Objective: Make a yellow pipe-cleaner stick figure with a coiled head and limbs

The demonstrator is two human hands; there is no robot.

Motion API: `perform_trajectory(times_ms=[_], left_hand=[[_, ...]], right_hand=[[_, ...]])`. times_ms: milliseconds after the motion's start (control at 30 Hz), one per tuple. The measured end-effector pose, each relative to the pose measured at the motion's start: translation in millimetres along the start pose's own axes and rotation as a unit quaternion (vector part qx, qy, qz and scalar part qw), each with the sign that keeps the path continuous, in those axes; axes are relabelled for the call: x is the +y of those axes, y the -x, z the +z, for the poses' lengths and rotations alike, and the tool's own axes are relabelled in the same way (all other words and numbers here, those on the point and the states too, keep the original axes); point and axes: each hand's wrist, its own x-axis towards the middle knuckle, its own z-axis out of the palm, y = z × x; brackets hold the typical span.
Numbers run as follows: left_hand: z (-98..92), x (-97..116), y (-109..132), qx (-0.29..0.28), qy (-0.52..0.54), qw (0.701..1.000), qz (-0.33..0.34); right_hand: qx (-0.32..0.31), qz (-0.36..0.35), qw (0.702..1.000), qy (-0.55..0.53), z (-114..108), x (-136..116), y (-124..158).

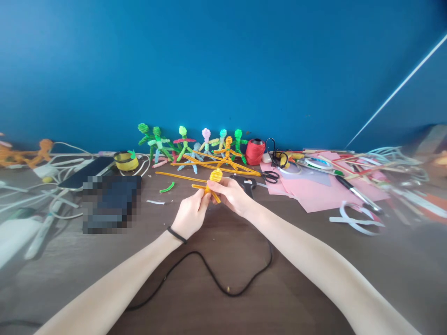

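Observation:
My left hand (190,211) and my right hand (232,193) meet over the brown table (223,265), both pinched on a small orange pipe-cleaner figure (213,182) with a yellow coiled head. The left fingers hold its lower twisted part, and the right fingers grip just under the head. A black band sits on my left wrist. Loose orange pipe cleaners (209,165) lie on the table just beyond the hands.
A row of several coloured pipe-cleaner figures (190,142) stands against the blue wall. A red yarn spool (255,151), scissors (269,176), a glue gun (246,182) with its black cord (223,279), pink paper (314,190), a phone (85,172) and white cables (42,195) lie around.

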Motion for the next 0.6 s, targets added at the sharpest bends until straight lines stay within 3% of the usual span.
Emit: perform_trajectory(times_ms=[167,367,500,600], left_hand=[[4.0,0.8,-1.1,-0.041,0.168,0.981,-0.088],[4.0,-2.8,-5.4,-0.110,0.408,0.897,-0.134],[2.1,-7.4,-6.3,-0.162,0.468,0.857,-0.142],[1.4,-9.6,-7.4,-0.169,0.435,0.875,-0.131]], right_hand=[[0.007,0.003,1.000,-0.005,-2.2,-0.7,-1.1],[0.025,-0.045,0.997,0.050,-10.3,-3.4,-2.8],[0.045,-0.057,0.994,0.080,-15.8,-2.5,-3.4],[0.023,-0.053,0.996,0.069,-15.2,-2.2,-2.8]])
